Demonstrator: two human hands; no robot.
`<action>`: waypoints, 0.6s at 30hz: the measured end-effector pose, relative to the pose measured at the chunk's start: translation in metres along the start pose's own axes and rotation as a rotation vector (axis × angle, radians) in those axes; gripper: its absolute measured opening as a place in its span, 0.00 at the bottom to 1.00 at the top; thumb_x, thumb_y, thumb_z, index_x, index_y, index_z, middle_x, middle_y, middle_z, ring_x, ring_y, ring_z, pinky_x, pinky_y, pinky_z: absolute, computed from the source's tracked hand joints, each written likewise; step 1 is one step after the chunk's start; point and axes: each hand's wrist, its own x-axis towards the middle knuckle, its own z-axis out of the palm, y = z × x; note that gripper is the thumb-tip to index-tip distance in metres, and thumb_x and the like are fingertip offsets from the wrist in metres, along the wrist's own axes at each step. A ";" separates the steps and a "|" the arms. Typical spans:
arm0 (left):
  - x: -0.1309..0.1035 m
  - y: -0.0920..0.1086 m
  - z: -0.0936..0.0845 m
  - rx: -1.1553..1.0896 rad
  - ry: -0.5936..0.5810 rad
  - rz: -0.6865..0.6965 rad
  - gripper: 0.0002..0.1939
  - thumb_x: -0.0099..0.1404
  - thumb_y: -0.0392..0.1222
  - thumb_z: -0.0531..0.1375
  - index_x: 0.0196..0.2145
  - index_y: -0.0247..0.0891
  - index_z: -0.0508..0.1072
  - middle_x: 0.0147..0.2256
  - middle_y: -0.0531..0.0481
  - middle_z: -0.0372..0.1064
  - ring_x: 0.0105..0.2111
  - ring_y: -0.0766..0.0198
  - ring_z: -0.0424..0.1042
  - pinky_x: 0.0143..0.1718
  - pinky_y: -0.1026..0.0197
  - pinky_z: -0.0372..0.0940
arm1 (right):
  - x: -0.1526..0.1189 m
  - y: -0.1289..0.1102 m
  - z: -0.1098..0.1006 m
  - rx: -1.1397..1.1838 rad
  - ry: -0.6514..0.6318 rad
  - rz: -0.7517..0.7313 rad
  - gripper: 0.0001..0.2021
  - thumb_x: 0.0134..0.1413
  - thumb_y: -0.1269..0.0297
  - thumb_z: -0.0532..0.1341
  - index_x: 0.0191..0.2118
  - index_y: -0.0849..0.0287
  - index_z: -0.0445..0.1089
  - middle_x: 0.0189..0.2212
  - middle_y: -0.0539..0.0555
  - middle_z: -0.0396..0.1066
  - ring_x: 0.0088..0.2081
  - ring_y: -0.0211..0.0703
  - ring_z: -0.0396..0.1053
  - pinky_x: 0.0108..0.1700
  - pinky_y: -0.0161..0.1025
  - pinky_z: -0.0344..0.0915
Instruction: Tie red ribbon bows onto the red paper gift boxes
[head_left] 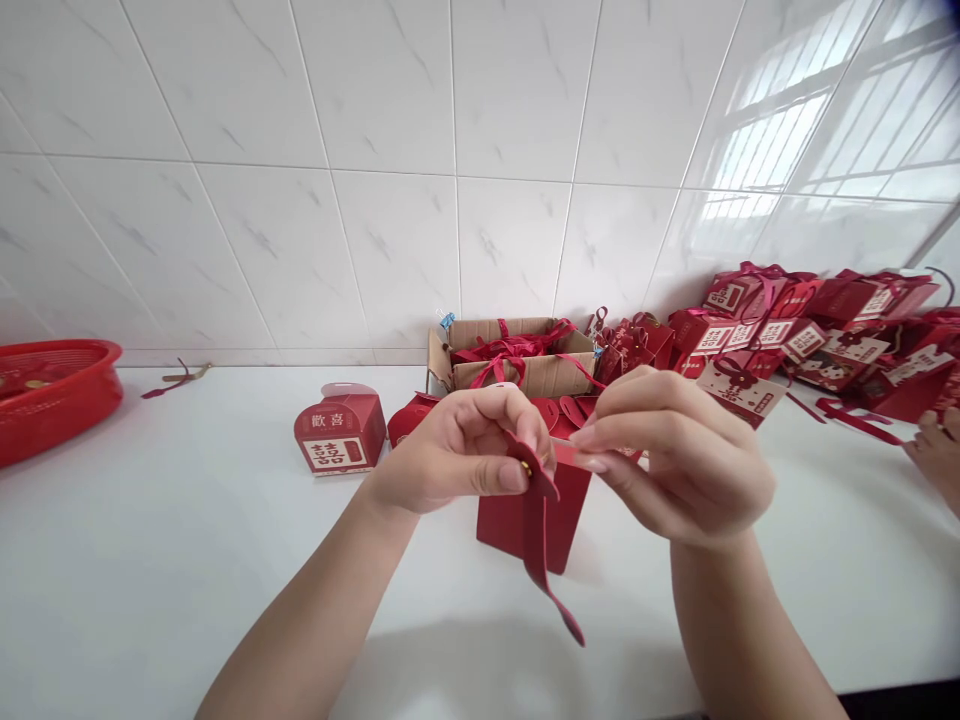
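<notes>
Head camera view: the left hand [457,455] had its thumb and fingers clamped on the upper end of a dark-red strap [535,545], with a small gold fastener [526,468] just beside the thumb tip. The strap hung down above the white countertop [247,580], its loose tail curling in front of a plain red box [499,515]. Whether the two were joined could not be made out. Beside it, the right hand [667,460] had thumb and forefinger tips brought close together; whether they pinched anything thin, I could not tell.

The likeliest trouble lay in that left grip: a slack thumb could let the strap twist or slip, and the fastener might come loose. A blind pinch by the right fingertips could miss a fine end. Farther back, ribbons spilled over the edge of a corrugated cardboard box [480,374], close behind the hands, and could snag on a knuckle; the double-happiness favour box [341,430] stood to the left.
</notes>
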 end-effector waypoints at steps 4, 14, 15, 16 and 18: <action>0.000 0.004 -0.003 -0.030 0.048 -0.021 0.05 0.60 0.37 0.65 0.30 0.36 0.71 0.30 0.50 0.72 0.36 0.61 0.75 0.41 0.59 0.68 | -0.001 0.004 -0.014 -0.011 -0.094 0.210 0.02 0.56 0.70 0.60 0.32 0.58 0.68 0.27 0.52 0.68 0.29 0.38 0.66 0.28 0.37 0.64; -0.009 0.026 -0.018 0.231 0.330 -0.091 0.08 0.52 0.38 0.70 0.26 0.36 0.73 0.24 0.53 0.72 0.24 0.69 0.72 0.25 0.69 0.67 | -0.021 0.035 -0.004 -0.134 -1.211 1.118 0.18 0.43 0.47 0.65 0.31 0.57 0.66 0.30 0.51 0.68 0.28 0.40 0.65 0.23 0.35 0.54; -0.010 0.028 -0.018 0.263 0.343 -0.115 0.09 0.52 0.39 0.70 0.26 0.37 0.72 0.24 0.53 0.73 0.23 0.70 0.71 0.24 0.69 0.66 | -0.022 0.038 0.000 -0.127 -1.230 1.143 0.17 0.43 0.48 0.65 0.31 0.57 0.65 0.30 0.51 0.68 0.28 0.40 0.65 0.23 0.35 0.54; -0.011 0.030 -0.019 0.296 0.352 -0.149 0.10 0.51 0.39 0.70 0.26 0.37 0.72 0.24 0.53 0.73 0.22 0.70 0.70 0.23 0.69 0.66 | -0.023 0.039 0.002 -0.122 -1.237 1.155 0.17 0.42 0.50 0.65 0.30 0.57 0.65 0.30 0.51 0.67 0.27 0.40 0.65 0.22 0.35 0.53; -0.014 0.033 -0.019 0.372 0.359 -0.233 0.11 0.51 0.40 0.70 0.26 0.37 0.71 0.25 0.52 0.73 0.23 0.69 0.71 0.24 0.68 0.66 | -0.022 0.038 0.005 -0.114 -1.219 1.137 0.15 0.43 0.51 0.66 0.29 0.57 0.64 0.29 0.52 0.67 0.27 0.40 0.65 0.22 0.36 0.53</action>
